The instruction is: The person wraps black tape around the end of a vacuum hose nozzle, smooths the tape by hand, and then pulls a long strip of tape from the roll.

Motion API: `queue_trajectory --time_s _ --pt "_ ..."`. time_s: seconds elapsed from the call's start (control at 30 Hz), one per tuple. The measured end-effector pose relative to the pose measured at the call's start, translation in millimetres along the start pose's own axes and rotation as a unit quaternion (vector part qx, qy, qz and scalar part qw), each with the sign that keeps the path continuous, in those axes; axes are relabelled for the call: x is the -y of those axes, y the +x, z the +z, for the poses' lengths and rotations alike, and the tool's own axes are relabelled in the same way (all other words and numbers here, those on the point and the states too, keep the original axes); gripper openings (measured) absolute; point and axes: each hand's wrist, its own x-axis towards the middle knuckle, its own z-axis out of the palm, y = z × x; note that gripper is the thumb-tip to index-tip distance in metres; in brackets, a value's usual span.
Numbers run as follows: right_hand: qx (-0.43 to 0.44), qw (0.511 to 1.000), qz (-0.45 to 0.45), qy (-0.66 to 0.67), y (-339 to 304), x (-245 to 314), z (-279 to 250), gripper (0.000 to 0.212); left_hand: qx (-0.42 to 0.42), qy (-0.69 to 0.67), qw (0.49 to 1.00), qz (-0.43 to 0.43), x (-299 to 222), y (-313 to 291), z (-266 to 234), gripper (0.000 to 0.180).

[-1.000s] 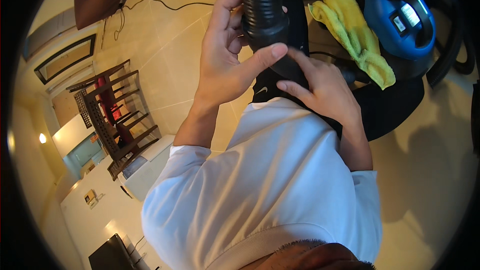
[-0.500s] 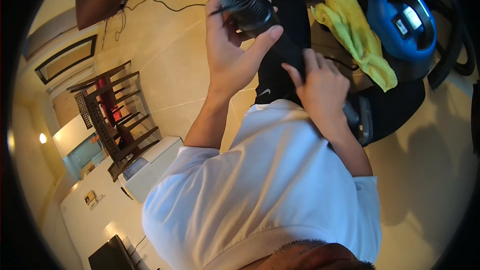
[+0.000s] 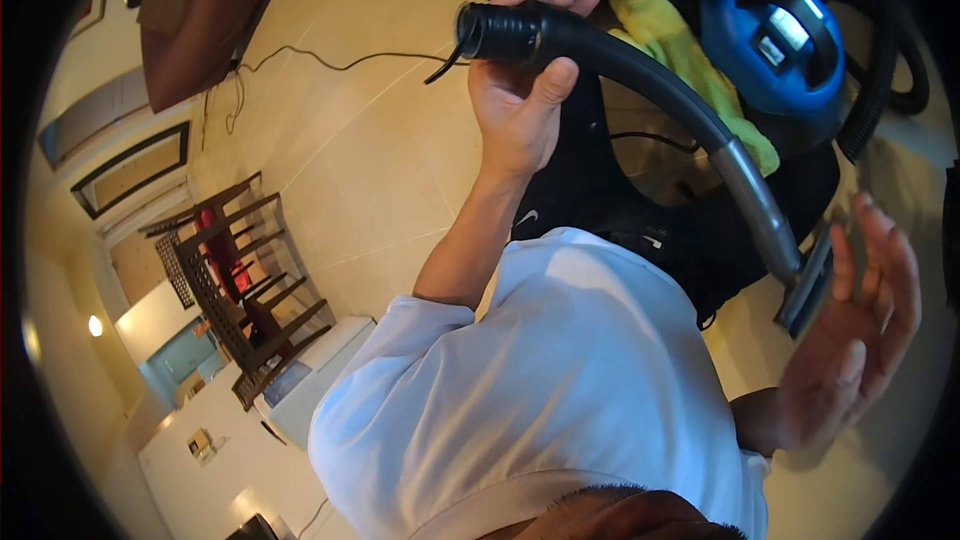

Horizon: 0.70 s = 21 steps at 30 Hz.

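Note:
My left hand (image 3: 520, 100) is closed around the ribbed black cuff of a vacuum hose wand (image 3: 640, 70), held up in front of me. The wand curves right and down into a grey metal section ending in a flat nozzle (image 3: 805, 290). My right hand (image 3: 850, 340) is off it, palm open and fingers spread, just right of the nozzle. Behind the wand sit a blue vacuum canister (image 3: 775, 35) and a yellow cloth (image 3: 690, 60). My white shirt and dark trousers fill the lower middle.
A thin black cable (image 3: 330, 60) trails over the beige tiled floor (image 3: 370, 170). A dark wooden chair (image 3: 230, 280) stands at the left, and a brown table edge (image 3: 200, 30) at the upper left. The thick black vacuum hose (image 3: 885, 50) loops at the upper right.
My right hand has let go of the wand and moved down to the right, opening out. My left hand has kept its hold on the cuff and swung the wand sideways.

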Motion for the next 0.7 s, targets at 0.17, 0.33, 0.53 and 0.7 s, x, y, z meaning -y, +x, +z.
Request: queue_trajectory --time_s 0.17,0.33,0.53,0.7 --pt "0.120 0.970 0.154 -0.143 22 0 -29 0.069 0.092 -0.074 0.993 0.009 8 14 7 0.068" --pt "0.296 0.902 0.313 0.009 32 -54 10 0.072 0.123 -0.106 0.987 -0.007 4 10 24 0.074" --pt "0.278 0.898 0.322 0.111 11 -107 34 0.052 0.108 -0.092 0.989 -0.049 13 9 31 0.075" --pt "0.221 0.868 0.391 0.213 12 -112 64 0.035 0.043 -0.064 0.993 -0.084 15 13 49 0.065"
